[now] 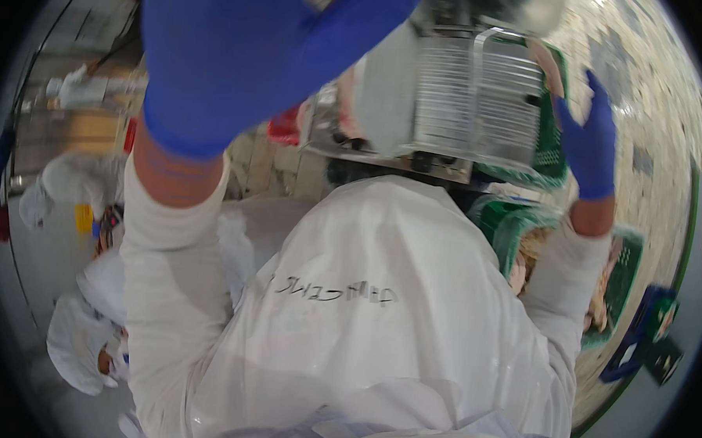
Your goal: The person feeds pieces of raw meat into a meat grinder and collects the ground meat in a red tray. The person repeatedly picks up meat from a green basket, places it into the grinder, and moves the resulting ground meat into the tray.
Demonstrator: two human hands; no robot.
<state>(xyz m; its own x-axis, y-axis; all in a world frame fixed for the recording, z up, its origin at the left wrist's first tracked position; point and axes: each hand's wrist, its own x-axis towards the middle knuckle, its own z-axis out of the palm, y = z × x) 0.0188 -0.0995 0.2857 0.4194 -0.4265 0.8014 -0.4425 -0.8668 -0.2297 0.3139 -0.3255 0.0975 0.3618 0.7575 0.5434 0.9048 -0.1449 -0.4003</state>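
My left hand (pixel 235 55), in a blue glove, is raised close to the camera at the upper left. Its thumb stretches to the upper right, and the top edge cuts off its fingers, so I cannot tell what it holds. My right hand (pixel 589 138), also gloved in blue, has its fingers apart, holds nothing and hovers beside a green crate (pixel 551 151). Between the hands stands a metal machine, seemingly a slicer, with a ribbed metal plate (pixel 444 94) and a smooth pale plate (pixel 387 91). Pink meat (pixel 348 101) lies left of the smooth plate.
Lined green crates (pixel 624 295) hold pieces of meat near my right forearm. A red container (pixel 284 127) sits left of the machine. Blue and green crates (pixel 636 343) stand at the far right. People in white (pixel 80 175) are at the left, some close to my left arm.
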